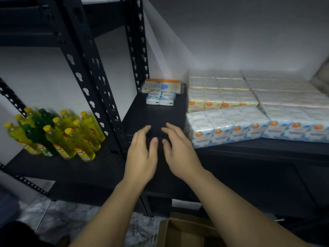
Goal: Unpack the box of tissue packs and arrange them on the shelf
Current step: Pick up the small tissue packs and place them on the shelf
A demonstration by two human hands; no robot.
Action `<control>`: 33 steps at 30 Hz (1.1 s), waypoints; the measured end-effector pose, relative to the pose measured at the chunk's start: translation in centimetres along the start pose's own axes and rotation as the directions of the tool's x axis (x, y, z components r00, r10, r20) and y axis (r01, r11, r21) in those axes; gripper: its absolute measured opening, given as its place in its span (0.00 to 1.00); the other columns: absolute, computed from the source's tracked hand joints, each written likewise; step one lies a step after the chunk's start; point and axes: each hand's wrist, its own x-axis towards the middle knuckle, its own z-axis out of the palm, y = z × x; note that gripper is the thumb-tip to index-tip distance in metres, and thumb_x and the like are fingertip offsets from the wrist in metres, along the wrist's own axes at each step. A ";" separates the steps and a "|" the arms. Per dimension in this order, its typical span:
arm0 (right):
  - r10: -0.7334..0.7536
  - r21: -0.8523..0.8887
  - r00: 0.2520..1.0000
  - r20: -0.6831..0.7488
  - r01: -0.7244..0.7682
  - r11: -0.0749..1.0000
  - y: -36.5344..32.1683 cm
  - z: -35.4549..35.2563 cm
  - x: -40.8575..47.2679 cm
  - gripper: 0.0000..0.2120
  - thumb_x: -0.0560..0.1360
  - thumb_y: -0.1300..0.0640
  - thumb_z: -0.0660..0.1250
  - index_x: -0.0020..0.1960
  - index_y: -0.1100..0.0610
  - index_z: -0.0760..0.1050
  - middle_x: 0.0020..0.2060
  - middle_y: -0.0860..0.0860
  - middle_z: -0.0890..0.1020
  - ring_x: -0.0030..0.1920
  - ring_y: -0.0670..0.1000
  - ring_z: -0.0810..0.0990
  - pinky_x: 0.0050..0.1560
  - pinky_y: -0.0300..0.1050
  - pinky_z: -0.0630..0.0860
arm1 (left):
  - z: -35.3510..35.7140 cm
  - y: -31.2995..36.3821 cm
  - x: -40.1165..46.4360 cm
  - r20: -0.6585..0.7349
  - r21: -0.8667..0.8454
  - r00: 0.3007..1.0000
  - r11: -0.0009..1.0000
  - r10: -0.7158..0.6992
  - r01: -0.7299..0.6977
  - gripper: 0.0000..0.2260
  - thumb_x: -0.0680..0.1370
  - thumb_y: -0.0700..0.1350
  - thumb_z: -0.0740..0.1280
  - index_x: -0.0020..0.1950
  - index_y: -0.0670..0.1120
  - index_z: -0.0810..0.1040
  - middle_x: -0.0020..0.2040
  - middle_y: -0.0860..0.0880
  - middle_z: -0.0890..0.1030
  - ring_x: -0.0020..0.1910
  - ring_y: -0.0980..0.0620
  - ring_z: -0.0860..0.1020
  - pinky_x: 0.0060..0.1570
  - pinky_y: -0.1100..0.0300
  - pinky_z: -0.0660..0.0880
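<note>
Both hands hover side by side over the front of the black shelf (153,113). My left hand (142,155) and my right hand (179,154) hold nothing, fingers spread. Two small blue-white tissue packs (160,98) stand at the back of the shelf's bare strip, in front of a flat orange-topped pack (162,86). Large bundles of tissue packs (249,111) fill the shelf to the right, blue ones in front, yellow ones behind. The open cardboard box (185,230) sits on the floor below my arms.
A second black rack to the left carries several yellow and green bottles (58,134). Perforated black uprights (92,97) stand between the two racks. The floor (58,216) is pale marble. A white wall is behind.
</note>
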 end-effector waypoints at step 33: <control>0.088 -0.009 0.995 -0.042 -0.089 0.996 7.4 -15.9 -8.0 0.19 0.82 0.52 0.68 0.72 0.47 0.76 0.73 0.40 0.72 0.75 0.42 0.66 0.77 0.46 0.65 | 4.6 9.2 2.1 0.337 -0.161 0.941 0.984 -0.013 0.071 0.26 0.77 0.48 0.76 0.74 0.56 0.73 0.61 0.60 0.83 0.60 0.62 0.81 0.62 0.53 0.80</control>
